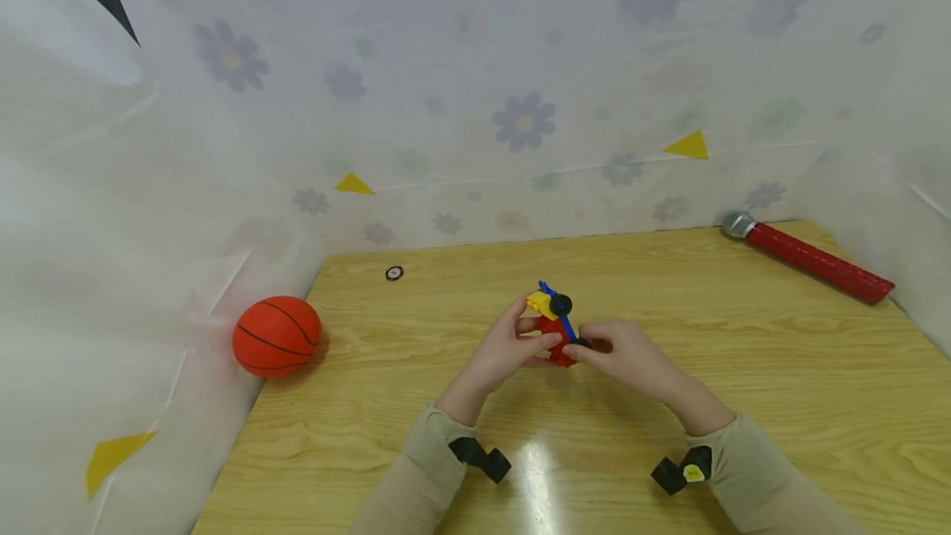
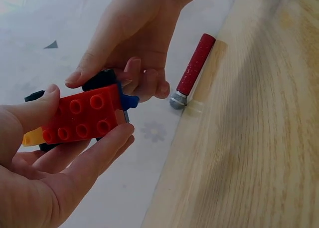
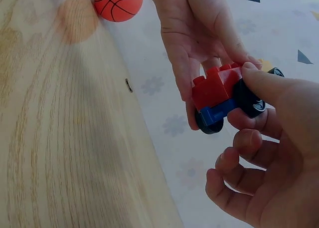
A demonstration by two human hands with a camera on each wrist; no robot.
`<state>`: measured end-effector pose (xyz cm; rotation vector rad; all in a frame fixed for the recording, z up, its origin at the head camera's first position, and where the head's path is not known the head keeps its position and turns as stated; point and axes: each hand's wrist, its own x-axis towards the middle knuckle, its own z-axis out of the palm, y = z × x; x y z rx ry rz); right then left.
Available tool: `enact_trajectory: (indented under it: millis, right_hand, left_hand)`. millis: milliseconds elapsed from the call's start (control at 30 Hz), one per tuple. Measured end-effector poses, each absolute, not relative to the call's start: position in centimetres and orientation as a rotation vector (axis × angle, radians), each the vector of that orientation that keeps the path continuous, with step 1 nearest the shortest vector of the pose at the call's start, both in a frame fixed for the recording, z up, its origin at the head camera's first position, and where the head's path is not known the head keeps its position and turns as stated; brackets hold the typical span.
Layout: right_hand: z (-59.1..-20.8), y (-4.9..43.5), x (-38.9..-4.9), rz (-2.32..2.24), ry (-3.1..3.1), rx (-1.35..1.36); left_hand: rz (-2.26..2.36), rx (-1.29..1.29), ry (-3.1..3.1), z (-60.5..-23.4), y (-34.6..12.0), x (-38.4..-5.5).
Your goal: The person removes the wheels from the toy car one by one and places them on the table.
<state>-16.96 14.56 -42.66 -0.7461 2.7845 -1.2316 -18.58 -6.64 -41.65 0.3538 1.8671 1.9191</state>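
A small toy car (image 1: 559,327) made of building blocks is held up over the wooden table, between both hands. Its red studded brick (image 2: 82,113) sits on a blue base (image 3: 219,112) with black wheels, and a yellow piece (image 1: 541,304) is at one end. The left hand (image 1: 508,345) grips the red brick along its sides, thumb on one side and fingers on the other. With thumb and index finger, the right hand (image 1: 627,357) pinches a black wheel (image 3: 247,99) at the car's side; its other fingers are loosely curled below.
On the wooden table (image 1: 357,436), an orange-red toy basketball (image 1: 277,337) rests at the left edge. A small round black-and-white disc (image 1: 395,272) lies at the back left. A red toy microphone (image 1: 810,258) lies at the back right. White flowered sheeting (image 1: 446,106) encloses the back and sides.
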Motion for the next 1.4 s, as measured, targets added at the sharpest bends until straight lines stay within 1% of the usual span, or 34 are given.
enact_trajectory:
  millis: [233,667,767,900,1033,1333,1400]
  right_hand:
    - [-42.9,14.4,-16.9,-1.357,2.695,-0.585]
    - [-42.6,14.0,-16.5,-1.333,2.687,-0.372]
    - [-42.4,13.8,-16.4,-1.344,2.712,-0.286]
    - [-42.2,14.0,-16.2,-1.434,2.659,-0.2]
    - [-42.1,14.7,-16.5,-1.581,2.486,-0.233]
    - [-41.7,16.0,-17.5,-1.727,2.291,-0.325]
    - [-41.7,16.3,-17.7,-1.746,2.266,-0.309]
  left_hand:
    - [1.93,0.358,1.86,-41.5,-6.5,-18.6]
    - [1.946,0.343,1.879,-42.1,-6.4,-18.5]
    - [1.886,0.412,2.022,-42.3,-6.3,-18.5]
    - [1.878,0.408,2.116,-42.8,-6.4,-18.8]
    - [1.936,0.304,2.057,-42.8,-6.8,-19.1]
    - [1.965,0.244,2.025,-42.5,-7.0,-19.3]
    - [1.97,0.244,2.03,-42.5,-7.0,-19.3]
